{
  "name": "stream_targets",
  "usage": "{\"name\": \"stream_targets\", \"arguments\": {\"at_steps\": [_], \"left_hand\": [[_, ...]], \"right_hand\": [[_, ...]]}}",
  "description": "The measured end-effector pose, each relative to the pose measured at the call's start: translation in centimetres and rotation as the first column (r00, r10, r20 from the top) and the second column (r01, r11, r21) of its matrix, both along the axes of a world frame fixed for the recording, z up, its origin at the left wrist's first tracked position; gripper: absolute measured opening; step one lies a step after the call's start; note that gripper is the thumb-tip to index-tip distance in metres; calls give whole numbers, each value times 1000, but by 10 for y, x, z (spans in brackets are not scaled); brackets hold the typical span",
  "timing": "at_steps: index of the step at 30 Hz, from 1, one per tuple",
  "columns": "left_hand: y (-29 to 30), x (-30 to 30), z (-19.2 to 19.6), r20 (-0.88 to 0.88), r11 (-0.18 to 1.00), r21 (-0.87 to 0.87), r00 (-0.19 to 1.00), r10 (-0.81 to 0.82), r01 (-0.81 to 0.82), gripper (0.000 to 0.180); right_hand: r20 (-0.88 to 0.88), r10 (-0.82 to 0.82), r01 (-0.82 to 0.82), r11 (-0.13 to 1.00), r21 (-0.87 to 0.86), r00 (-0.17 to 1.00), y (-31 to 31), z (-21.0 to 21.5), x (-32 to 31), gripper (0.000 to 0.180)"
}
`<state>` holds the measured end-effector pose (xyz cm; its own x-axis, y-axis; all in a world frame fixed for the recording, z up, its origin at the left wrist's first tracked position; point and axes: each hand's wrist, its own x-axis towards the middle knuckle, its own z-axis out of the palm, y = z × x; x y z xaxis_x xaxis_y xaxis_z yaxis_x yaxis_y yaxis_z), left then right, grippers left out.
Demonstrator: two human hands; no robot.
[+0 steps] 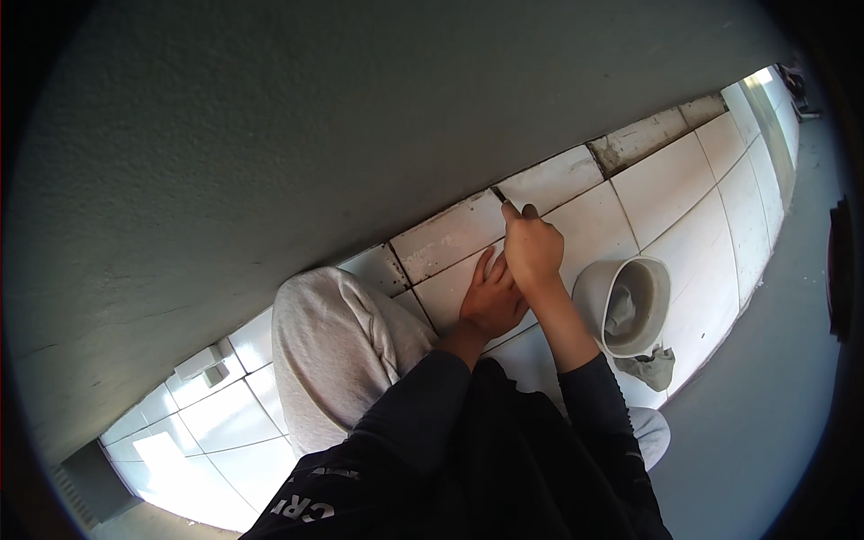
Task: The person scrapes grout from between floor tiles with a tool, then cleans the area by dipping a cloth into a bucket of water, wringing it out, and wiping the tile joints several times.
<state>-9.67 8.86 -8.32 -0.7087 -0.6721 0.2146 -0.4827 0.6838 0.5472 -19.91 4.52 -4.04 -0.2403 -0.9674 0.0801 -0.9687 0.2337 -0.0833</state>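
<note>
My right hand (533, 247) is closed around a small thin tool (498, 193) whose tip touches the dark joint between two skirting tiles at the foot of the wall. My left hand (490, 297) lies flat, fingers spread, on a white floor tile (450, 292) just below and left of the right hand. Both forearms wear dark sleeves pushed up. My knee in grey trousers (337, 346) rests on the floor to the left.
A grey textured wall (315, 135) fills the upper left. A white bowl (630, 306) holding a pale lump stands on the tiles at the right, a grey rag (652, 367) beside it. A small white box (209, 364) sits by the wall at left.
</note>
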Motion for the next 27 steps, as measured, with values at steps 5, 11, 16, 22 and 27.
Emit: {"name": "stream_targets", "arguments": {"at_steps": [5,11,16,22,27], "left_hand": [[-1,-2,6,3,1000,1,1000,26,-26,43],[-1,-2,5,-28,1000,-6,999,20,-20,46],[-1,-1,-1,3,1000,11,1000,-3,3,46],[1,-3,-2,21,999,34,1000,-22,21,47],[0,-4,-1,36,1000,12,999,7,-8,47]], "right_hand": [[-38,-75,76,996,37,996,-6,5,-20,18],[-26,-43,43,999,27,999,-8,2,-29,19],[-5,1,-1,999,35,1000,3,-3,6,20],[26,-10,9,999,38,1000,3,-3,6,19],[14,-60,60,998,23,998,-5,4,-15,20]]}}
